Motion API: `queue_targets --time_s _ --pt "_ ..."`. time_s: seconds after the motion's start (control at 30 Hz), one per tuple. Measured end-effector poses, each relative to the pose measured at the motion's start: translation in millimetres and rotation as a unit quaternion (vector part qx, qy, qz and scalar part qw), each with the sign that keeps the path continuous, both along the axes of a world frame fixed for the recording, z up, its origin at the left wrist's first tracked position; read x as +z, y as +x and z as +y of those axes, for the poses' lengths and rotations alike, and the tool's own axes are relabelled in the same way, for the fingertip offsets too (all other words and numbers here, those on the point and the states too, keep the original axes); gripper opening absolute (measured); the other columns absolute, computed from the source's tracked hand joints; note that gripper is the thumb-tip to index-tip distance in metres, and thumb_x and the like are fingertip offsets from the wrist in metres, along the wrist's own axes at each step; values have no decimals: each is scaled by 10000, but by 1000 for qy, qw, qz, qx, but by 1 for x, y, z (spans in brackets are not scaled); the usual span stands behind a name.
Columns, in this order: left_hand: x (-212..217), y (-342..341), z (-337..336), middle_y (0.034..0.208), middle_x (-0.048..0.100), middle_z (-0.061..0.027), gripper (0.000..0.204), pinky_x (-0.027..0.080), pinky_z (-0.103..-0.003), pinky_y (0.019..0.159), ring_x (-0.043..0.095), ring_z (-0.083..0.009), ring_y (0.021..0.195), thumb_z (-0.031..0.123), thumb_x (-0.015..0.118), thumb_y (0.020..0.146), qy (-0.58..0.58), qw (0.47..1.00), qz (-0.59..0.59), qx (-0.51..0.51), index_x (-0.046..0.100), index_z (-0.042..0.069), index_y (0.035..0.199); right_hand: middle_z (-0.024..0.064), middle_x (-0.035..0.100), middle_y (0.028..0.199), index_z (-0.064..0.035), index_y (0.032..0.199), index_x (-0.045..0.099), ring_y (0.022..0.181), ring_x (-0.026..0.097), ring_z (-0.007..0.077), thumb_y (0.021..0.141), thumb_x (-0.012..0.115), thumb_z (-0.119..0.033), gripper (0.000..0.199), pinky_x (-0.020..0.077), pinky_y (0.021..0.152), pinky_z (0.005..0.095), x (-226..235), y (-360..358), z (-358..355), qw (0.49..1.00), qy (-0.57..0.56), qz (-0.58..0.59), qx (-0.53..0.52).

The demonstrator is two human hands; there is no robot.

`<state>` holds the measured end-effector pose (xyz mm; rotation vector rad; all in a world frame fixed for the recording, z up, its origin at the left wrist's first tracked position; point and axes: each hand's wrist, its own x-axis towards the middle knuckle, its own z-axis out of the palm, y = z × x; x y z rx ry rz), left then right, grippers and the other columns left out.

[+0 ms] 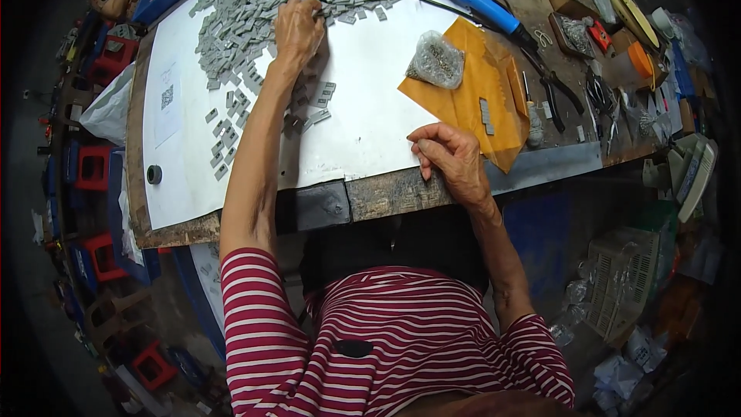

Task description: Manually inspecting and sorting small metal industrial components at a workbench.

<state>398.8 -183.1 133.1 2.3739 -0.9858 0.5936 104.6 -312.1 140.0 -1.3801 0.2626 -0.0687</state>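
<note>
- White sheet [363, 108]: covers the worktable under both hands and runs from the near edge out past the left hand.
- Pile of small grey rectangular pieces [255, 8]: lies on the sheet around and beyond the left hand, densest to that hand's left and far side. The heap's long axis runs from near-left to far-right. Loose pieces trail back along the forearm towards the person, pointing in mixed directions.
- Orange envelope [478, 93]: lies flat just beyond the right hand, with a clear bag of small metal parts [436, 58] on its far corner and two grey pieces on its middle.
- Blue power tool [478, 1]: well beyond the right hand, long axis slanting from far-left to near-right, tip to the right.
- Left hand [297, 31]: arm stretched out, fingers curled down into the pile, pinching at a grey piece by the fingertips.
- Right hand [451, 156]: rests at the table's near edge, fingers bent and drawn together, touching the sheet; anything held cannot be made out.
</note>
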Motion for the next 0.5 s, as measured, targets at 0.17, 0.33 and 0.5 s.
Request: queue_targets --time_s 0.17,0.33,0.5 --pt "-1 -5 -19 889 555 -184 139 453 -420 715 549 -355 804 50 607 707 -3 998 31 47 617 46 846 54 547 728 72 943 565 564 498 63 856 501 -46 161 434 498 181 2 -1 1 1000 0 3 2" --pt "-8 -10 -26 885 536 -167 205 446 -400 716 548 -331 811 -11 604 691 -17 999 39 16 593 47 887 58 554 746 69 947 569 571 503 59 859 503 -53 165 432 497 179 1 0 0 1000 -11 -3 14" --pt "-3 -27 -29 864 529 -107 237 466 -337 687 555 -233 768 -61 596 701 -11 993 87 -81 565 34 916 60 557 753 66 952 571 582 506 57 859 506 -54 164 437 499 178 0 0 0 1000 2 -1 13"
